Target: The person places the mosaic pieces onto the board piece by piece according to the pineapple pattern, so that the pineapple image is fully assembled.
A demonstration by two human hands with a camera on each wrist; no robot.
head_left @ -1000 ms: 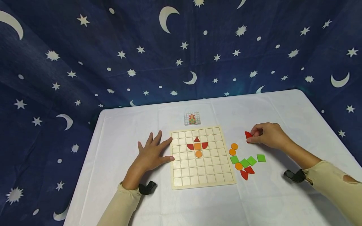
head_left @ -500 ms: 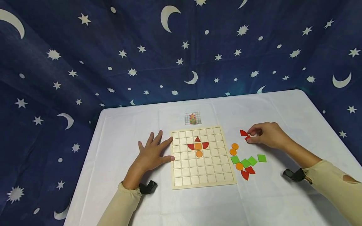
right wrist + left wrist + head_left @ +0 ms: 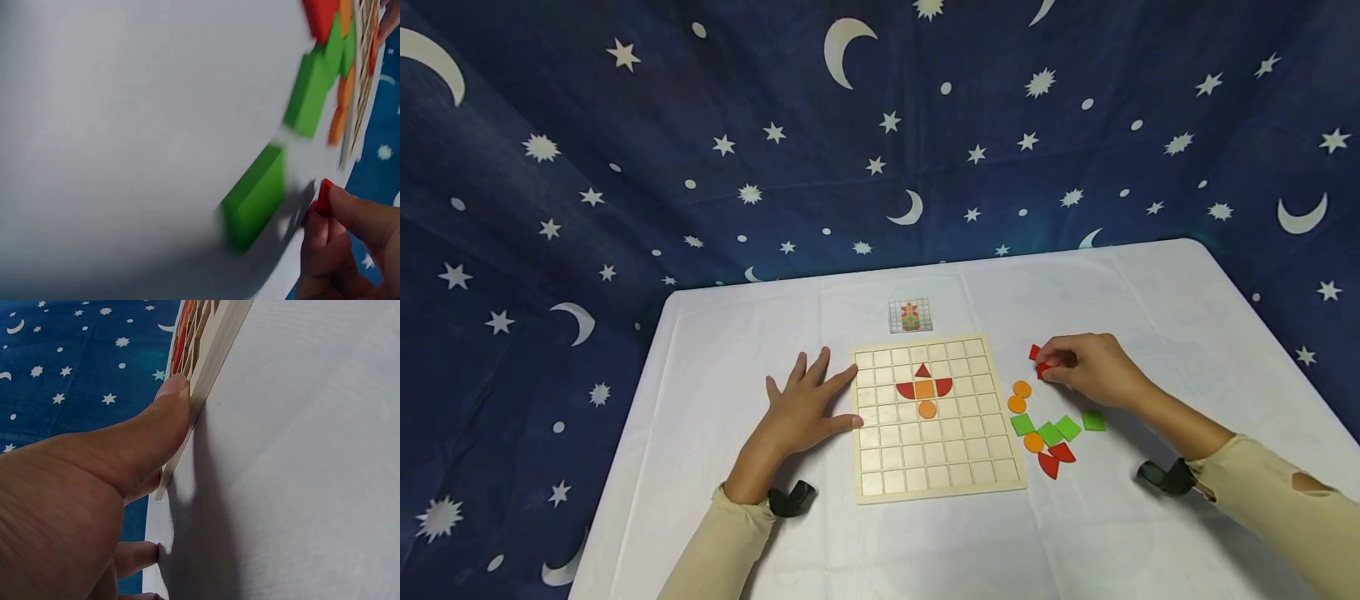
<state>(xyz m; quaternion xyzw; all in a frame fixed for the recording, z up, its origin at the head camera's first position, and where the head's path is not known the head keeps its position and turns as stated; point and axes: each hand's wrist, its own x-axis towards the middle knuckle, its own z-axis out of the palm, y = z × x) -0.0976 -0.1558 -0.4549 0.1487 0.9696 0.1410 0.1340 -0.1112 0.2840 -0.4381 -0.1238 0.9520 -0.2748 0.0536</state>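
My left hand (image 3: 805,411) lies with fingers spread at the left side of a wooden grid board (image 3: 940,492). Its thumb and index finger touch the board's edge, as the left wrist view also shows for the thumb. On the grid sit a red triangle (image 3: 922,371), an orange square (image 3: 924,389) between two red quarter circles, and an orange circle (image 3: 927,409). To the right of the board, my right hand (image 3: 1093,367) pinches a red tile (image 3: 324,197) between thumb and fingers. A second red tile (image 3: 1035,352) shows by the fingertips; its shape is partly hidden.
Loose orange circles (image 3: 1022,389), green squares (image 3: 1048,433) and red quarter circles (image 3: 1048,465) lie right of the board. One green square (image 3: 1093,421) lies below the right hand. Behind the board is a small pattern card (image 3: 910,315). A starry curtain (image 3: 790,183) hangs behind the table.
My right hand has moved left toward the board with the red tile. A second red tile came into sight at its fingertips half a second ago. The left hand has stayed put.
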